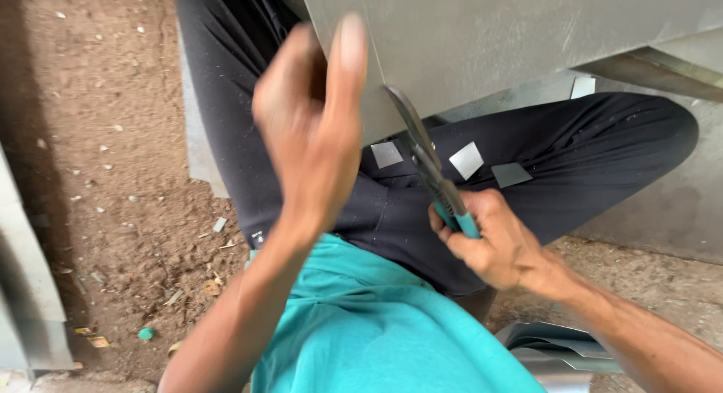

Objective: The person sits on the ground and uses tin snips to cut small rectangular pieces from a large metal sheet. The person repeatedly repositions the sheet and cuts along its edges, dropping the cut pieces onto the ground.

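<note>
Cutting one metal sheet (482, 39) with one pair of snips (429, 163)

I am gripping the sheet's edge in my left hand (312, 129) while my right hand (489, 242) is squeezing the teal handles; the blades are pointing up-left into its lower edge. Three cut squares (466, 159) are lying on my lap.

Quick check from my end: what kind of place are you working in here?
Likely an informal outdoor sheet-metal work spot: bare dirt ground, a grey metal sheet being cut with snips, and small square offcuts on the person's lap.
</note>
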A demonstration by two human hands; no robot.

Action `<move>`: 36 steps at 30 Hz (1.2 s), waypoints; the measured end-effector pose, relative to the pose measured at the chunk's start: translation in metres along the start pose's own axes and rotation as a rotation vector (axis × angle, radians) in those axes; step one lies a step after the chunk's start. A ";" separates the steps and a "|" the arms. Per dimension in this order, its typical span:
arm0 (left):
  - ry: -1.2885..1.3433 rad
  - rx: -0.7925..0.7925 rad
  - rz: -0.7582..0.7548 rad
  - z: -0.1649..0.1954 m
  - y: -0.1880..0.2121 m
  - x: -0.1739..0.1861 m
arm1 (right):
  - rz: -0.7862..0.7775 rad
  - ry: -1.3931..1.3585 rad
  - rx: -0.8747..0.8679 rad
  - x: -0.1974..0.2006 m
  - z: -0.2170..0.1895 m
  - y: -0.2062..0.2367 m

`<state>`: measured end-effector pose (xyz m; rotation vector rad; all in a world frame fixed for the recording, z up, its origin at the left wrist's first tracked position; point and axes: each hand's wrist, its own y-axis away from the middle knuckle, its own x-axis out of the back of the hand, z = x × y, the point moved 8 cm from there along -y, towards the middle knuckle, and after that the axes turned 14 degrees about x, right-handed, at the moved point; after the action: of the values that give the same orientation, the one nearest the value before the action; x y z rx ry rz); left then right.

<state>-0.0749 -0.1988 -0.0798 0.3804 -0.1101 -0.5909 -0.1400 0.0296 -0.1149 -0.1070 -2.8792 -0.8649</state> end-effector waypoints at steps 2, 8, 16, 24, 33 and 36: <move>0.012 -0.087 0.044 0.001 -0.018 -0.006 | -0.036 -0.068 -0.027 -0.001 0.006 0.005; 0.342 -0.096 0.301 -0.034 0.045 -0.062 | 0.083 -0.593 -0.082 -0.016 0.036 0.074; 0.203 0.471 -0.708 -0.067 0.120 -0.193 | 0.870 -0.672 -0.072 -0.046 0.071 0.193; 0.118 0.453 -0.735 -0.082 0.127 -0.209 | 0.909 -0.676 -0.080 -0.044 0.050 0.162; 0.074 0.507 -0.723 -0.092 0.127 -0.206 | 0.971 -0.609 -0.164 -0.034 0.039 0.160; 0.076 0.506 -0.724 -0.089 0.127 -0.207 | 0.959 -0.573 -0.237 -0.032 0.043 0.164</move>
<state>-0.1616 0.0428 -0.1128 0.9507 -0.0444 -1.2684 -0.0958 0.1892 -0.0656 -1.8133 -2.5556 -1.0197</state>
